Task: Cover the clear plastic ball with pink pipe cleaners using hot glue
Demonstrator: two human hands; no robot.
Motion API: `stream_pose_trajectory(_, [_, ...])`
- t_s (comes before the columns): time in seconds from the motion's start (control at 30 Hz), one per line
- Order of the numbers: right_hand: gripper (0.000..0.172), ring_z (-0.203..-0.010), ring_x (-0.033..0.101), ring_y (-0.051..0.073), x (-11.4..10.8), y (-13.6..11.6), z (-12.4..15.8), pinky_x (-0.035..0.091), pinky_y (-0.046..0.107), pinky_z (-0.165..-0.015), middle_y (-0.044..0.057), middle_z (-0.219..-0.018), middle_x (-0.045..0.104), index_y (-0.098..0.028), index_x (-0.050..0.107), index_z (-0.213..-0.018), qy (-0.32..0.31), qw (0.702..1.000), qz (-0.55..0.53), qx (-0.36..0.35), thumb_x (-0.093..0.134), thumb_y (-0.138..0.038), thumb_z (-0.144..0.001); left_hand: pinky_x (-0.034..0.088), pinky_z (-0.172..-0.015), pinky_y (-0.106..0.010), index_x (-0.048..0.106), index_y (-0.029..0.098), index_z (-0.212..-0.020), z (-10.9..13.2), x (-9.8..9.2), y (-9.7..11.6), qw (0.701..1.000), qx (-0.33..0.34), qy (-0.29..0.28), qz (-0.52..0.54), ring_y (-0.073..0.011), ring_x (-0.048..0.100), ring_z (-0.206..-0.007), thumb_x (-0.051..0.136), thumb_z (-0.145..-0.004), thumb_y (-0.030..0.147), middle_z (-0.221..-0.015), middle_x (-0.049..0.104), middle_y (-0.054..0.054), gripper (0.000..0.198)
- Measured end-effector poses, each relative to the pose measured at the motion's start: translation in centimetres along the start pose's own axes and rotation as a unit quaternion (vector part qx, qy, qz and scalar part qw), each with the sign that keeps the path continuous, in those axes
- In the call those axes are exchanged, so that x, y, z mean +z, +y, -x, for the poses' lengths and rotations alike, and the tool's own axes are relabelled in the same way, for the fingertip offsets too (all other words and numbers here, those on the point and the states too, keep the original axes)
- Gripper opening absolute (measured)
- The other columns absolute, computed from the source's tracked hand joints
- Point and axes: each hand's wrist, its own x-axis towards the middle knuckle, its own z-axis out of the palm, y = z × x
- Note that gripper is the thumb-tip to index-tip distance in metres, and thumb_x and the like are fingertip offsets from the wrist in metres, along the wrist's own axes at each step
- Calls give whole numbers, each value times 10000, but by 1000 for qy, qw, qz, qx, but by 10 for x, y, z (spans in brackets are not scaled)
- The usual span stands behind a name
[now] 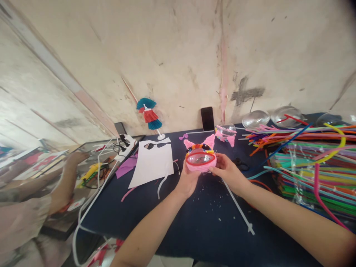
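Between my two hands is a round pink craft animal head (200,167) with pointed pink ears, dark eyes and a clear, red-rimmed oval opening facing me. My left hand (188,181) grips its lower left side, the thumb along the bottom. On the right side, my right hand (226,170) closes on it with thumb and fingers. Just behind stands a clear plastic dome (226,132) trimmed with pink pieces. A white stick (237,204) lies on the dark table below my right hand.
Bundles of coloured pipe cleaners (319,174) fill the right side. Clear domes (256,119) sit by the wall. A phone (207,118) leans there. White paper (152,163) and a pleated paper figure (150,115) are at left. Another person's arm (65,181) works beside a yellow glue gun (90,173).
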Motion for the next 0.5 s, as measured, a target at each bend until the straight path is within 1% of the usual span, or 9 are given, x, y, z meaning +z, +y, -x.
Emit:
stream_pose_trajectory(0.1, [527,-827,591,161,0,0,-1,496,301,-673,46,-955,610,-212,489,-1044,5,1000,-3,-1,745,-331,-599,394,-1007,-401,541,231,-1169,-3,-2,2,999,-34,-25,18,-226,566,-1093,783,-634,292,-1166,615,-63,590])
stream_pose_trajectory(0.2, [503,-769,578,142,0,-1,0,484,280,-631,28,-904,593,-204,491,-1040,16,1000,-2,10,725,-355,-621,374,-1029,-425,534,209,-1199,-5,-4,4,997,-56,-50,28,-257,544,-1138,761,-659,338,-1207,600,-90,600])
stream_pose_trajectory(0.3, [463,-730,563,127,-1,-5,1,473,264,-612,12,-858,578,-199,497,-1030,30,999,0,30,693,-370,-647,357,-1046,-433,528,196,-1220,-5,-4,5,996,-65,-55,35,-270,537,-1153,765,-651,361,-1228,590,-104,639])
stream_pose_trajectory(0.4, [433,-711,565,129,-2,-7,2,472,264,-613,-3,-795,577,-200,512,-998,37,999,-4,33,684,-386,-647,341,-1062,-449,528,182,-1225,-5,-4,5,995,-75,-57,30,-291,519,-1179,770,-634,402,-1252,576,-119,675])
stream_pose_trajectory(0.5, [374,-664,569,133,-5,-6,0,471,278,-613,-15,-712,581,-201,524,-884,58,998,-1,24,685,-433,-639,327,-1077,-457,524,177,-1233,-5,-5,5,994,-82,-60,31,-301,494,-1210,756,-648,423,-1282,557,-122,676])
